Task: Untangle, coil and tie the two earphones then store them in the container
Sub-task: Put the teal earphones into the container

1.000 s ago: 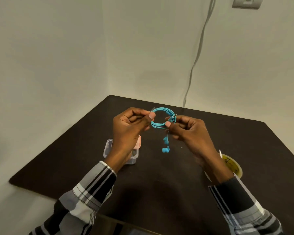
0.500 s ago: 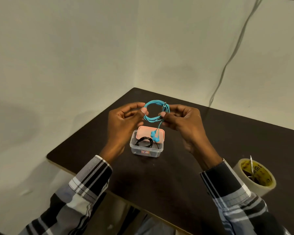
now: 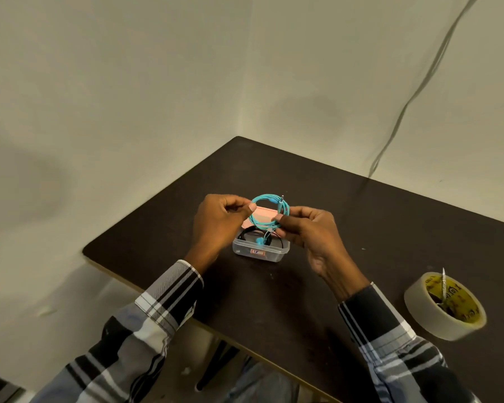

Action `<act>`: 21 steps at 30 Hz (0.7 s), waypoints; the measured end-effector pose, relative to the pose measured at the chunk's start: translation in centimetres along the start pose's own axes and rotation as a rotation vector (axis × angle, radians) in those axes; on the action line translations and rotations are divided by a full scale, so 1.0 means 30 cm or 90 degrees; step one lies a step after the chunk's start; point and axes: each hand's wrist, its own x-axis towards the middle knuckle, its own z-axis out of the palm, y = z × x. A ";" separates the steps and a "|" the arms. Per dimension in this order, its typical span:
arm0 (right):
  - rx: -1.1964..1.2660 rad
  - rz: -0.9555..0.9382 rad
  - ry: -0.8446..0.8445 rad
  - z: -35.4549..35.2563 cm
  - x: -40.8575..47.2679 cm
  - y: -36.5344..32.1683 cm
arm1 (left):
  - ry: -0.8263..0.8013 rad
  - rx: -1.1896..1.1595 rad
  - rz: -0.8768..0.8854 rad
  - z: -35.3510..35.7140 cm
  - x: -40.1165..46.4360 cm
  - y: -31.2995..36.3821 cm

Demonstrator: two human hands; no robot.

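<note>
Above one container (image 3: 261,251), left hand (image 3: 219,221) and right hand (image 3: 312,228) pinch one teal earphone coil (image 3: 269,212).

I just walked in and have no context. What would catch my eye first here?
The bright turquoise earphone coil, pinched between the left hand and right hand above the dark table. Right under it sits a clear container holding a black earphone. A tape roll lies at the table's right.

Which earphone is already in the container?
The black earphone, coiled inside the container. The blue earphone is held above it by both hands.
</note>
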 end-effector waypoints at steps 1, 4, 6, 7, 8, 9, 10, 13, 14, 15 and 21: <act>-0.035 0.003 -0.003 -0.001 -0.003 0.002 | -0.012 0.037 -0.006 -0.001 0.002 -0.008; -0.148 -0.030 -0.013 -0.010 0.001 0.003 | -0.042 0.160 -0.001 -0.007 0.004 -0.019; -0.247 -0.070 -0.004 -0.016 0.010 0.005 | -0.052 0.223 0.005 -0.009 0.005 -0.015; -0.311 -0.101 0.010 -0.018 0.014 0.005 | -0.057 0.253 0.009 -0.010 0.007 -0.012; -0.374 -0.138 0.028 -0.020 0.017 0.005 | -0.061 0.285 0.013 -0.009 0.009 -0.009; -0.426 -0.174 0.044 -0.021 0.017 0.002 | -0.059 0.313 0.023 -0.008 0.011 -0.005; -0.467 -0.201 0.056 -0.021 0.017 -0.002 | -0.058 0.332 0.032 -0.006 0.015 -0.005; -0.568 -0.202 0.065 -0.023 0.018 -0.003 | -0.054 0.361 0.038 0.008 0.023 -0.009; -0.582 -0.194 0.060 -0.025 0.023 0.003 | -0.053 0.370 0.031 0.012 0.025 -0.011; -0.592 -0.189 0.053 -0.027 0.024 0.008 | -0.054 0.378 0.022 0.017 0.025 -0.013; -0.630 -0.209 0.063 -0.030 0.036 0.025 | -0.088 0.395 0.003 0.021 0.036 -0.035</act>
